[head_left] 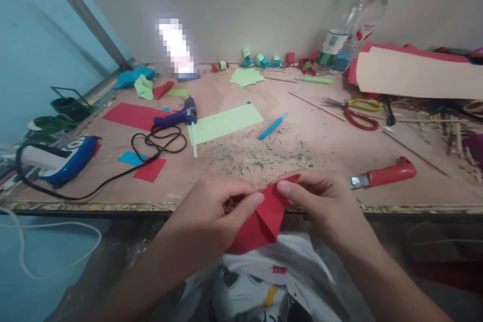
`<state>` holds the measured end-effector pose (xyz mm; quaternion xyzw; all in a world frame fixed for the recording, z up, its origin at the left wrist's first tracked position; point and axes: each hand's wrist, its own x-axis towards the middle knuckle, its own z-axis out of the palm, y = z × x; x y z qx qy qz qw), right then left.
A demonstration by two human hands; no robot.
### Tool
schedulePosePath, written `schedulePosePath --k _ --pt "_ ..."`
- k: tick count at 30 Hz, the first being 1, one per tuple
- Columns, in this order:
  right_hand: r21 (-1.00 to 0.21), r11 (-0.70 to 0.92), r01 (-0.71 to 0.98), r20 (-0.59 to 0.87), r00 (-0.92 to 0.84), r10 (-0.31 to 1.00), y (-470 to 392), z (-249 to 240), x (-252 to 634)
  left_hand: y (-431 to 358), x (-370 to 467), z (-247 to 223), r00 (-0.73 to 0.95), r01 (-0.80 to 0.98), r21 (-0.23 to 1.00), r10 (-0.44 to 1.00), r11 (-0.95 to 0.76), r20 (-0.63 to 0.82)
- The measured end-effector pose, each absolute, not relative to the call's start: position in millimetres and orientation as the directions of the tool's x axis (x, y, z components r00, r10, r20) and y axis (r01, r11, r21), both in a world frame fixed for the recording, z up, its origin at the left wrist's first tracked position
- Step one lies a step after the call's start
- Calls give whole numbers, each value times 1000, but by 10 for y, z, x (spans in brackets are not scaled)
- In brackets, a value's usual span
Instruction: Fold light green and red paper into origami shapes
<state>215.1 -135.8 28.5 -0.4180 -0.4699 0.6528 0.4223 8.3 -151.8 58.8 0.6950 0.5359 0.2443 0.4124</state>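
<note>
A folded piece of red paper [264, 221] is held between both hands at the table's front edge, above my lap. My left hand [222, 211] pinches its upper left part between thumb and fingers. On the other side, my right hand [315, 196] grips the upper right corner, the thumb lying on top of the paper. A crease runs down the middle of the sheet to a point at its lower edge. The fingertips behind the paper are partly hidden.
Near my right hand lies a red utility knife [392, 173]. Scissors [358, 110], a blue pen [273, 126], a light green sheet [226, 122] and a glue gun [177, 115] with a looping black cord are farther back. Bottles [334, 45] stand at the back right.
</note>
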Motion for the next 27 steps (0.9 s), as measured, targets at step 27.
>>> schedulePosePath --k 27 --pt "-907 -321 -274 -249 -266 931 -1326 222 2108 -1453 -18 272 363 414 901 931 -129 -33"
